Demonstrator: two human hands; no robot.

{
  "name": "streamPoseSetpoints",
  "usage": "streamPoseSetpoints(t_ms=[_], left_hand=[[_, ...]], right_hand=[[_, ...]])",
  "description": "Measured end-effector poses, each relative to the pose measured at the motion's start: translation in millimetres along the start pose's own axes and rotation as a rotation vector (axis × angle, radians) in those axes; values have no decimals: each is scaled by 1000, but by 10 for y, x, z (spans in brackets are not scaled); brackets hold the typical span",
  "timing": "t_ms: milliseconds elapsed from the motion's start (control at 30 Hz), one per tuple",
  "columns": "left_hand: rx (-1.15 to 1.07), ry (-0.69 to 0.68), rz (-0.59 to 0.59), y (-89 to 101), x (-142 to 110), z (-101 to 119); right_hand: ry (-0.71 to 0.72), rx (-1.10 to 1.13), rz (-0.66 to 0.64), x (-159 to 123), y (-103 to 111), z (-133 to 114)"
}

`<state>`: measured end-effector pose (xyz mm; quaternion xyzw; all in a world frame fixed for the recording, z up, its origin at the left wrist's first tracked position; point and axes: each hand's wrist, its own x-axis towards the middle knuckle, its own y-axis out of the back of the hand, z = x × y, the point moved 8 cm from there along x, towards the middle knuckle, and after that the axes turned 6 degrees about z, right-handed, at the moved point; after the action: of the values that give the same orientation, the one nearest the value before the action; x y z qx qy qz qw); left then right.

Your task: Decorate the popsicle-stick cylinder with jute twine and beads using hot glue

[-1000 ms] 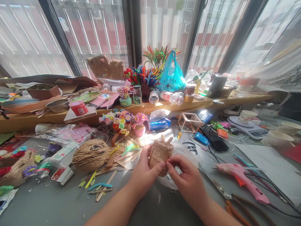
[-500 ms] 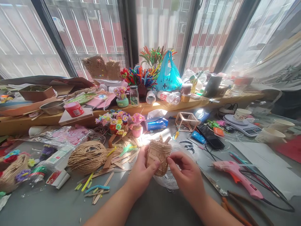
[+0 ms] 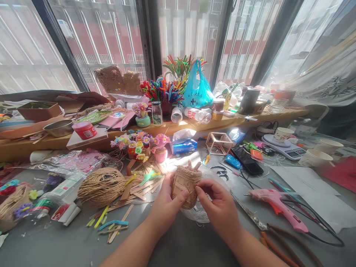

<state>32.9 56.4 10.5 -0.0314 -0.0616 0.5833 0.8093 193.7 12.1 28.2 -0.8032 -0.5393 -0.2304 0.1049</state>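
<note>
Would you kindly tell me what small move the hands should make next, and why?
Perhaps the right hand should gently press the right edge of the twine-wrapped piece, since its fingertips are at that edge while the left hand supports the opposite side.

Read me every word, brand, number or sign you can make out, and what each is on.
"+": a dark cross sign on the blue plastic bag; the characters around it can't be read reliably.
Too small or blurred to read: markings on the tissue pack, red-labelled bottle, red tub, paper cup and window frame.
No lettering visible on the twine-wrapped piece.
</note>
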Motion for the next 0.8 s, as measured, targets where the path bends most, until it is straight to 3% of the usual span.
streamPoseSetpoints(t_ms=[300,533,800], left_hand=[[-96,32,19,64,49,-101],[-165,42,-3,58,49,-114],[-206,23,-46,8,27,5]], right_hand=[[266,-116,-11,13,20,-270],[323,-138,-23,6,8,-367],[304,-152,-19,-8,8,-313]])
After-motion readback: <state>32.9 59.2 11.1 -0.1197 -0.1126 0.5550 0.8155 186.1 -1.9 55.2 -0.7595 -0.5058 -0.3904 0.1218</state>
